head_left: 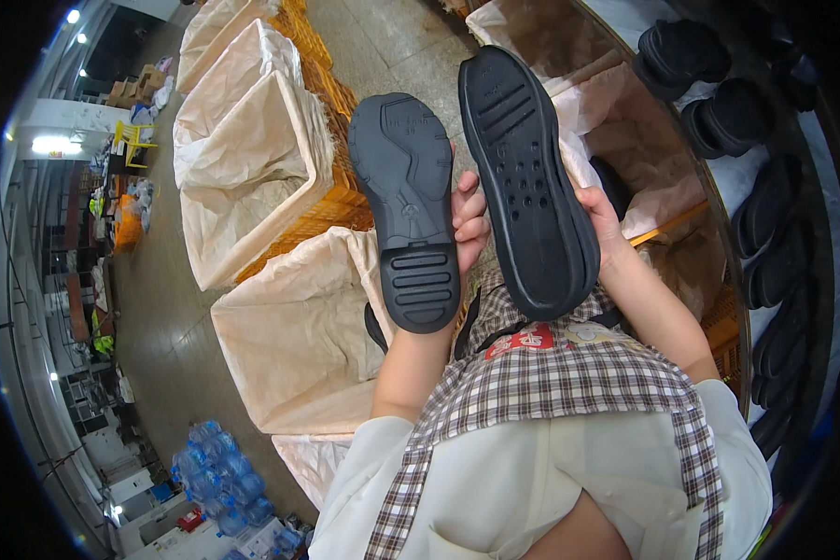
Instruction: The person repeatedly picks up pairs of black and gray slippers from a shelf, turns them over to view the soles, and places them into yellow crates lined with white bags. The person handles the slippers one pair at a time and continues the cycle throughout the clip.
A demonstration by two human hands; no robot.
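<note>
Cloth-lined bins (252,168) fill the upper left of the frame. At centre, the longer black sole (529,182) stands near-upright, heel low, clasped by the right hand (603,224) wrapped behind it. The shorter black sole (406,210) sits just left, pinched by the left hand (469,219), tread facing up.

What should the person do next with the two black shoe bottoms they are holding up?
Probably lower one sole into a lined bin. The left hand holds the shorter black sole and the right hand the longer black sole, both tread side up and apart. The cloth-lined bin sits open just below the left one, so that seems the nearest drop.
</note>
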